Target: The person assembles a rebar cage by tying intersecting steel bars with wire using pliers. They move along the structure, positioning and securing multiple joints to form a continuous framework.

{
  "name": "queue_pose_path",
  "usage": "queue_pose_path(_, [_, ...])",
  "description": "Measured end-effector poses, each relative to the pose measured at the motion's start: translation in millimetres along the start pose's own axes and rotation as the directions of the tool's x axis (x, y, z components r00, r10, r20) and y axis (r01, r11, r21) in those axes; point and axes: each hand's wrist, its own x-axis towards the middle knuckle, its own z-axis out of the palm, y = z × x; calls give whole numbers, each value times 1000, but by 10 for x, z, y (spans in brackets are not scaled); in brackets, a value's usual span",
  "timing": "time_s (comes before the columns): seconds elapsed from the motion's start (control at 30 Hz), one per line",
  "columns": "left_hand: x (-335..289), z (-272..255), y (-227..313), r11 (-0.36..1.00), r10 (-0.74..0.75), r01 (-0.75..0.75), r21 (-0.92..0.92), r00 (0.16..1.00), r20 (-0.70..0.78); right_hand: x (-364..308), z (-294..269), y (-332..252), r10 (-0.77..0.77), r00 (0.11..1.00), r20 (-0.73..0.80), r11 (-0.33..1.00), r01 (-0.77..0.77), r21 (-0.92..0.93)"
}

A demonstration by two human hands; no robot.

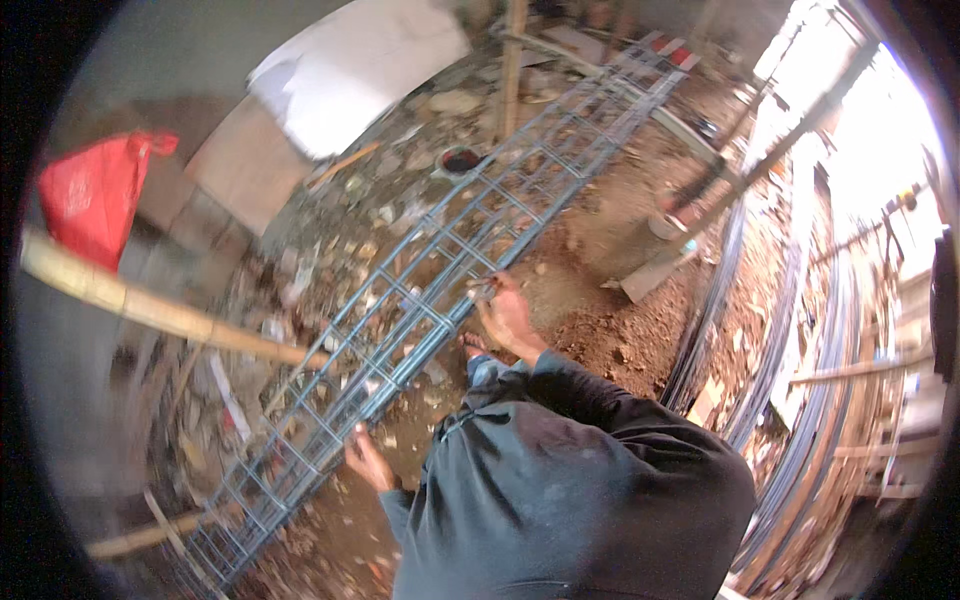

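A long steel rebar cage (445, 318) of lengthwise bars and square stirrups runs diagonally from lower left to upper right in front of me. My right hand (512, 318) is at its near side, fingers curled round a small greyish thing beside the bars. What that thing is cannot be made out. Lower down, my left hand (370, 462) is close to the near bars with its fingers drawn together. Anything between those fingers is too small and blurred to name. My foot (473, 344) shows on the ground below the cage, near my right hand.
A bamboo pole (180, 322) reaches the cage from the left, near a red bag (95, 200). A bucket (460, 162) stands beyond the cage. Long dark bars (715, 300) lie to the right. Rubble and loose soil (610, 350) cover the ground; a wooden post (513, 70) rises behind.
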Motion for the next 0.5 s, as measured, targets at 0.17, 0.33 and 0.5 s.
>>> queue_pose_path(0.17, [-88,-18,-189,962,182,-196,189,979,90,-16,42,134,-266,962,-59,932,242,-270])
queue_pose_path(0.33, [-333,-28,-98,996,14,-8,89,997,-69,-31,-88,3,-239,967,89,953,251,-170])
queue_pose_path(0.5, [-484,-125,150,989,-114,104,-101,988,-100,-51,-260,-321,-232,956,182,894,283,-347])
